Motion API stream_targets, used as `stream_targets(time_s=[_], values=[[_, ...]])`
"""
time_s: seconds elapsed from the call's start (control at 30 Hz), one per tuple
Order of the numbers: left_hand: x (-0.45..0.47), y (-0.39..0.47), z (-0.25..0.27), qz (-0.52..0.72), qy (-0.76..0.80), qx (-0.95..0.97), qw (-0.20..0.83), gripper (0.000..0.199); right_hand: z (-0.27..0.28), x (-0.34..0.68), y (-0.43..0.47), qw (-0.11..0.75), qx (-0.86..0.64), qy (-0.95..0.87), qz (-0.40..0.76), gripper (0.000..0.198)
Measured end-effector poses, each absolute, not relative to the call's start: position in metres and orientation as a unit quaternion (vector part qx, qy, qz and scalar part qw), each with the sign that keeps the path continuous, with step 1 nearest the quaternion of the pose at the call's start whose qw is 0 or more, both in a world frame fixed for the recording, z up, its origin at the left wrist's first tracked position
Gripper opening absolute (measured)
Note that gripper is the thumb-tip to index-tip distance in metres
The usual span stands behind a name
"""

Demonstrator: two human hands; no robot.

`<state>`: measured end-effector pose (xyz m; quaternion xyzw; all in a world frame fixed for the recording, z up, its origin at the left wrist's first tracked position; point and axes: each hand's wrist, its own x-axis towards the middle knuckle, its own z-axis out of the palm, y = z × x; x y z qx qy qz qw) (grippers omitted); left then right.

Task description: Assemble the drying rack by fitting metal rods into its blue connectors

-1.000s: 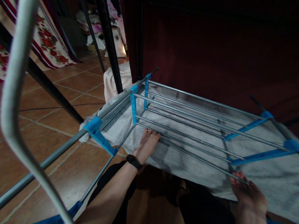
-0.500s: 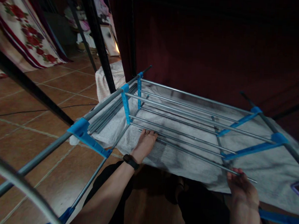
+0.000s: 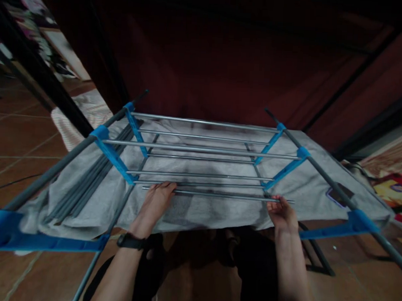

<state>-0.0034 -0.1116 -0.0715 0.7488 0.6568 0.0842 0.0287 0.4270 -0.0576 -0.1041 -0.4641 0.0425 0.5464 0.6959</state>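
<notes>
A thin grey metal rod (image 3: 219, 195) lies level between my two hands. My left hand (image 3: 160, 201) is closed round it near its left end, back of the hand up. Near the other end, my right hand (image 3: 281, 210) grips it with bent fingers, and the tip sticks out past them. Just beyond is a rack frame of grey tubes with blue plastic brackets (image 3: 114, 158). Several crossbars (image 3: 204, 149) span from the left brackets to the right bracket (image 3: 286, 169). The held rod runs parallel to these bars, on the side nearest me.
Several loose grey rods (image 3: 87, 185) lie bundled on a grey cloth (image 3: 198, 208) at the left. A phone (image 3: 339, 193) rests on the cloth at the right. Blue brackets (image 3: 44, 237) jut out near me on both sides. Behind stands a dark red panel (image 3: 198, 65).
My view has swung to the right, bringing the phone and right side into sight. The rod, slanted before, now looks level, still in both hands.
</notes>
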Motion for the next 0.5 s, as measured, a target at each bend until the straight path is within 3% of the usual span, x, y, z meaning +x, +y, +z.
stream_targets(time_s=[0.2, 0.5], values=[[-0.021, -0.109, -0.081, 0.078, 0.660, 0.747, 0.013, 0.032, -0.103, 0.421, -0.058, 0.714, -0.446, 0.065, 0.536, 0.023], [-0.021, -0.105, -0.081, 0.147, 0.644, 0.743, 0.107, 0.028, -0.106, 0.412, -0.056, 0.736, -0.408, 0.040, 0.539, 0.025]])
